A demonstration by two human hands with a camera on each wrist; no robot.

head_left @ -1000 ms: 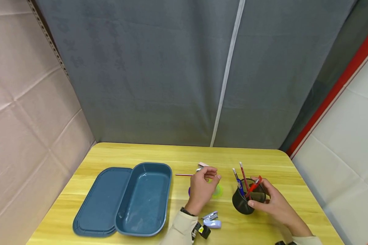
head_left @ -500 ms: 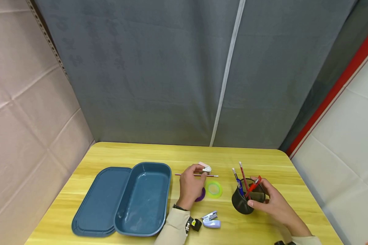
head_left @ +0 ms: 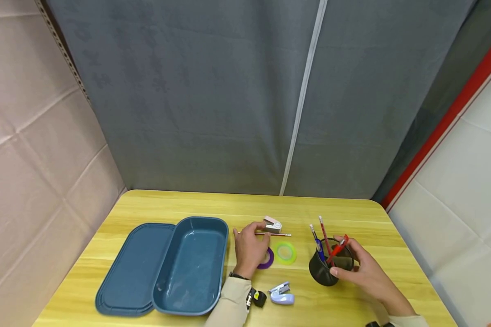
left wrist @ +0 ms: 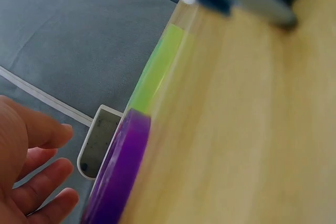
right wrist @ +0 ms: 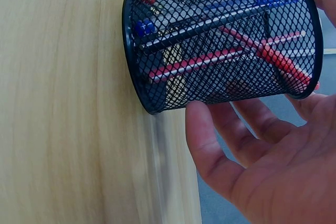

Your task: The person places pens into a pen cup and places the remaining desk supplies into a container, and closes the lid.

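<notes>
My right hand [head_left: 366,270] grips a black mesh pen cup [head_left: 324,271] at the right, thumb on the near side and fingers around the far side. In the right wrist view the mesh [right wrist: 210,85] shows red and blue pens and pencils inside. My left hand [head_left: 250,250] reaches over a red pencil [head_left: 281,235] lying on the table, thumb and index finger spread on either side of it. In the left wrist view its fingers [left wrist: 47,182] are loosely bent, with nothing between them. Beside that hand lie a purple tape roll [head_left: 270,259] and a green tape roll [head_left: 292,260].
A blue bin [head_left: 190,268] stands at the left, overlapping its flat lid [head_left: 132,272]. A lilac stapler [head_left: 283,298] lies near the front, and a small pink-and-white device [head_left: 273,225] lies behind the pencil. A grey curtain [head_left: 208,100] hangs behind the table.
My left hand has moved left and down to the pencil, uncovering the tape rolls and the pink-and-white device. The right hand stays on the pen cup.
</notes>
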